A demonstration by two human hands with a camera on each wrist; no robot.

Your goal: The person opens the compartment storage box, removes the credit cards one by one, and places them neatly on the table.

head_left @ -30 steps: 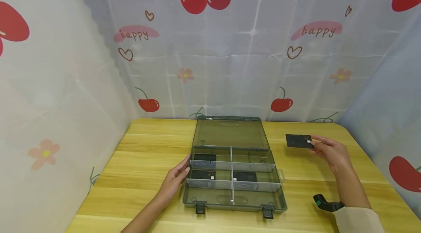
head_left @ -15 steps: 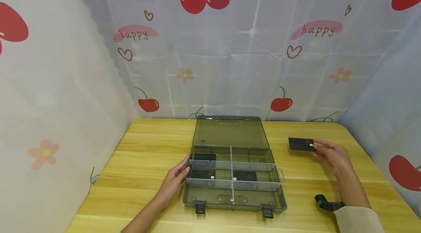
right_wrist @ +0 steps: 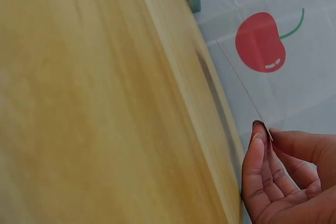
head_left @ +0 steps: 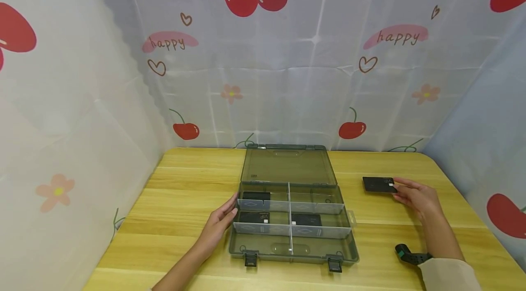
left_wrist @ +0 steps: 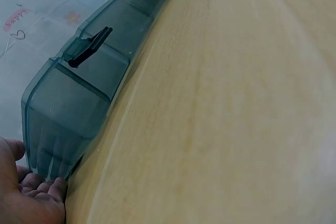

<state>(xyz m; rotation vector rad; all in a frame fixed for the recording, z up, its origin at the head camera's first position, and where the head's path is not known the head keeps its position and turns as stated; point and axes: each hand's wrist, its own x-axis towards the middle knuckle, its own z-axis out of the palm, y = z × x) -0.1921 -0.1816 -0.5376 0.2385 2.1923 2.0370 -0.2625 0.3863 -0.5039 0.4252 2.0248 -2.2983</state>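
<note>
My right hand (head_left: 418, 197) pinches one end of a black card (head_left: 379, 184) above the table, right of the box. Seen edge-on in the right wrist view, that card (right_wrist: 244, 87) is a thin line between thumb and fingers. A smoky, see-through compartment box (head_left: 309, 259) lies with its lid folded back. My left hand (head_left: 218, 221) touches the box's left side with extended fingers. In the left wrist view, its fingertips are against the side wall. Black cards lie inside: one in the back left compartment (head_left: 256, 195), a VIP card (head_left: 255, 218) middle left, another card (head_left: 308, 220) middle right.
The wooden table (head_left: 181, 199) meets a cherry-print curtain (head_left: 312, 99) at the back and sides. Two black latches hang at the box's front edge, including the left latch (head_left: 250, 260). A black wrist strap (head_left: 411, 254) is on the right wrist.
My right hand has moved down and slightly right with the card, which now lies flatter and nearer the table. The left hand, the box and the cards in it have stayed put.
</note>
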